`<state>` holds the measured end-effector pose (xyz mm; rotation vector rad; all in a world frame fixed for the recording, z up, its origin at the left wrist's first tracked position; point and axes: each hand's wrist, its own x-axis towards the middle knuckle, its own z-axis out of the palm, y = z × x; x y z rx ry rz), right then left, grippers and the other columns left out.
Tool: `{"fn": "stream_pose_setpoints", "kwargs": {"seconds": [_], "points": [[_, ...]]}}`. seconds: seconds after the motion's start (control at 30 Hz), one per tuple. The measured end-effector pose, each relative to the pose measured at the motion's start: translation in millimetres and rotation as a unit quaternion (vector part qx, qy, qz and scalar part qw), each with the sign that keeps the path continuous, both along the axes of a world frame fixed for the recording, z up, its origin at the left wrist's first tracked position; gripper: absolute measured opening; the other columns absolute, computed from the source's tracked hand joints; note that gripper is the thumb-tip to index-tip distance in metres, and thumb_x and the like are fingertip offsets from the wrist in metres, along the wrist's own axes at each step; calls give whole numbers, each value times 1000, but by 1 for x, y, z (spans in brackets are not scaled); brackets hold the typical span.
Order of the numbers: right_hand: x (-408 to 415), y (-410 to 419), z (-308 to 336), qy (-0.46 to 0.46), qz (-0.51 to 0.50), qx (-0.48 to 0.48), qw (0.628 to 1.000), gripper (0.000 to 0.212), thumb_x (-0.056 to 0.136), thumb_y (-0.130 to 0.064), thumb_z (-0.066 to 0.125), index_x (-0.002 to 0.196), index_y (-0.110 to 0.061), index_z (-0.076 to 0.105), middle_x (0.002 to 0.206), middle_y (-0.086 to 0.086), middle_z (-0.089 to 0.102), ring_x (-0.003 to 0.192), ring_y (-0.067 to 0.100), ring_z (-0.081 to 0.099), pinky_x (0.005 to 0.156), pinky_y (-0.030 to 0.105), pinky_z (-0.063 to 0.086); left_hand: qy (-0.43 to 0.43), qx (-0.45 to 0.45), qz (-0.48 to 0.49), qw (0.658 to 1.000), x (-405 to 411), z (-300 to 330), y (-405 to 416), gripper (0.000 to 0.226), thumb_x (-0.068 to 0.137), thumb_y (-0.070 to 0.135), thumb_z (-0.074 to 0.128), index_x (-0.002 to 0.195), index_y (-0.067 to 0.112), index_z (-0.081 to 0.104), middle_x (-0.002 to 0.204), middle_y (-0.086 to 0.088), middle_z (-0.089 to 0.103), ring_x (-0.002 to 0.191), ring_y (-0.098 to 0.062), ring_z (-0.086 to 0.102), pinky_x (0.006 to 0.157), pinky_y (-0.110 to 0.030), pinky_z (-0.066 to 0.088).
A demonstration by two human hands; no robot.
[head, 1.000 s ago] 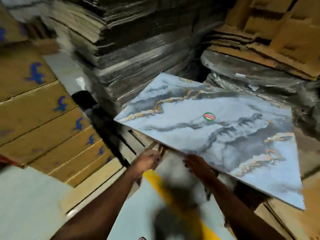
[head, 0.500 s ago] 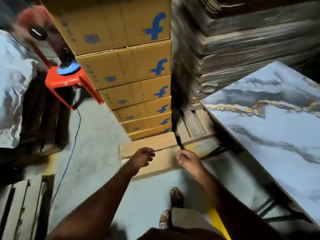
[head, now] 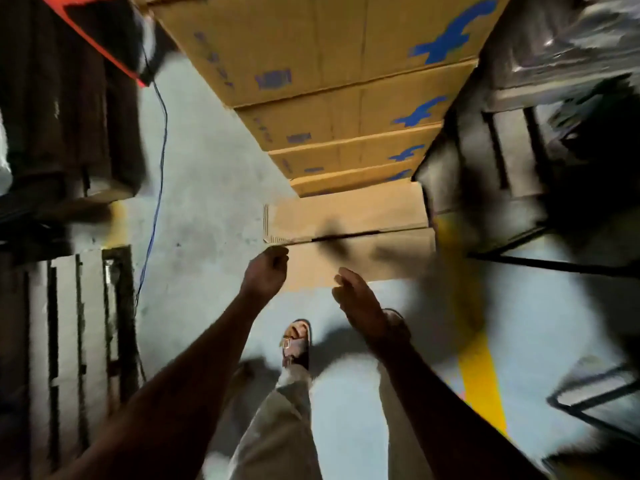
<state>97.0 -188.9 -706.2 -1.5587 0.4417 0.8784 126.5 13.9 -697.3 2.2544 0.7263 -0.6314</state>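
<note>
Cardboard sheet (head: 346,214) flat on floor (head: 207,188), stacked boxes (head: 311,46) behind; left hand (head: 266,271) at its near corner, grip curled together, empty; right hand (head: 356,296) nearby, grip apart.

Grey concrete floor (head: 207,202) lies open on the left. Flat brown cardboard sheets (head: 346,216) lie low ahead, and stacked brown cardboard boxes (head: 329,64) wall off the far side.
</note>
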Motion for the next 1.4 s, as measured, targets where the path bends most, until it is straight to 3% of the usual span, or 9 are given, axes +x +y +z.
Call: {"fn": "stream_pose_setpoints", "kwargs": {"seconds": [0.13, 0.3, 0.47, 0.63, 0.8, 0.93, 1.07, 1.17, 1.4], "points": [[6, 65, -102, 69, -69, 46, 994, 50, 100, -9, 53, 148, -9, 37, 147, 0, 41, 133, 9, 37, 99, 15, 32, 37, 14, -19, 999, 16, -103, 39, 29, 94, 9, 50, 119, 5, 63, 117, -20, 67, 108, -37, 62, 93, -39, 50], [-25, 138, -211, 110, -231, -51, 965, 46, 95, -3, 61, 139, -7, 48, 135, 11, 48, 119, 19, 47, 96, 30, 38, -58, 36, -10, 998, 53, -200, 85, 32, 96, 14, 49, 123, 8, 65, 125, -18, 63, 117, -33, 58, 96, -29, 41], [-54, 184, -261, 227, -357, -31, 906, 84, 83, -30, 66, 154, -27, 23, 152, -1, 33, 132, 22, 49, 87, 30, 46, -99, 68, -56, 991, 108, -278, 134, 50, 92, 29, 46, 134, 4, 54, 136, -19, 55, 130, -32, 49, 109, -35, 36], [-54, 208, -289, 298, -351, 53, 886, 51, 97, -22, 57, 141, -28, 34, 144, -4, 48, 123, 21, 56, 104, 44, 43, -94, -22, -86, 992, 126, -319, 155, 62, 75, 43, 42, 116, 3, 64, 115, -21, 65, 111, -36, 62, 96, -41, 49], [-48, 229, -297, 249, -399, 61, 880, 33, 83, -25, 71, 110, -28, 53, 117, -4, 57, 107, 14, 52, 90, 30, 45, 30, 36, -139, 989, 135, -287, 137, 76, 73, 49, 59, 142, 23, 44, 148, -14, 37, 131, -37, 42, 108, -42, 40], [-68, 230, -288, 106, -424, 10, 899, 33, 75, -12, 70, 105, -19, 59, 110, -2, 63, 100, 13, 54, 81, 20, 39, 19, 155, -226, 962, 139, -281, 130, 78, 67, 65, 32, 127, 21, 55, 132, -4, 53, 122, -41, 40, 90, -38, 35], [-96, 201, -251, 112, -458, 32, 881, 39, 79, -13, 69, 112, -23, 51, 111, -2, 65, 95, 16, 62, 83, 29, 45, -5, 105, -180, 978, 124, -240, 119, 56, 85, 58, 44, 130, 28, 58, 133, -13, 51, 133, -34, 36, 106, -35, 32], [-108, 168, -217, 145, -490, 46, 858, 44, 92, -7, 64, 126, -25, 41, 110, -3, 63, 76, 13, 59, 64, 24, 47, -52, 49, -159, 985, 104, -198, 100, 38, 101, 40, 43, 125, 20, 64, 131, -14, 55, 134, -31, 37, 111, -33, 29], [-134, 66, -116, 39, -526, 20, 849, 60, 93, -35, 62, 147, -27, 38, 142, 3, 55, 126, 21, 56, 109, 43, 41, -67, -168, -94, 979, 58, -90, 36, 15, 100, 32, 52, 92, 21, 58, 96, -1, 64, 86, -10, 57, 81, -22, 44]]}}
